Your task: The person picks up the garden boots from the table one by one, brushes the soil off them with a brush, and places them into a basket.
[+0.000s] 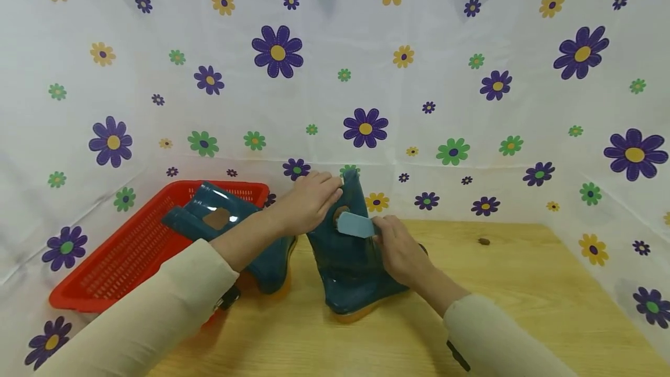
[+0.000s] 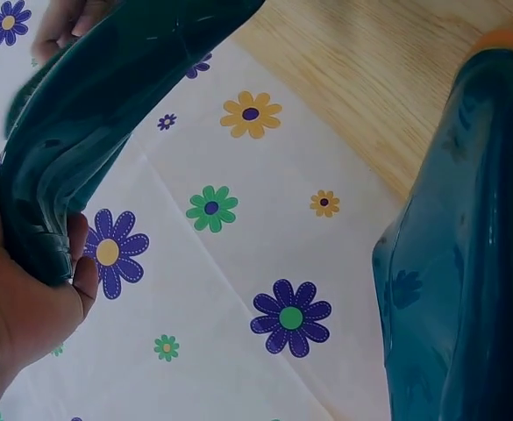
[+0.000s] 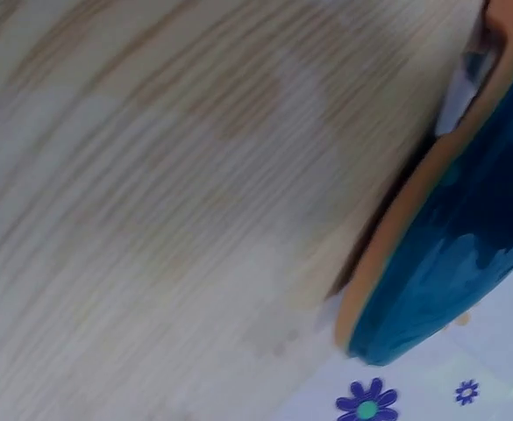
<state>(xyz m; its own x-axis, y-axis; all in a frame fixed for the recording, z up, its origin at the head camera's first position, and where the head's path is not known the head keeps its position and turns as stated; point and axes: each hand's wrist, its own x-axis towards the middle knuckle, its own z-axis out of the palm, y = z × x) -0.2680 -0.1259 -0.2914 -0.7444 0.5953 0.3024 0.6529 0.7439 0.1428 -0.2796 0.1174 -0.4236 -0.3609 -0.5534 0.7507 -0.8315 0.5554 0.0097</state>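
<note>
Head view: boot (image 1: pixel 348 269) on the desk (image 1: pixel 502 307), left of its middle, toward the far edge. Left hand (image 1: pixel 313 202) pinched the mouth's rim; right hand (image 1: pixel 402 252) gripped the brush (image 1: pixel 356 225) at its right end. Key relation: brush lay leftward from my right grip, long axis crosswise over the shaft, its free end over the lower right of the brown patch (image 1: pixel 340 212). Left hand nearer the patch, just above and left. Shaft's long axis ran up from the sole, mouth uppermost; foot pointed to the desk's right edge, partly behind my right hand.

Left wrist view: rim between thumb and fingers, shaft slanting away from the palm.

Right wrist view: sole slanted along the desk; hand out of frame, grip there untellable.
</note>
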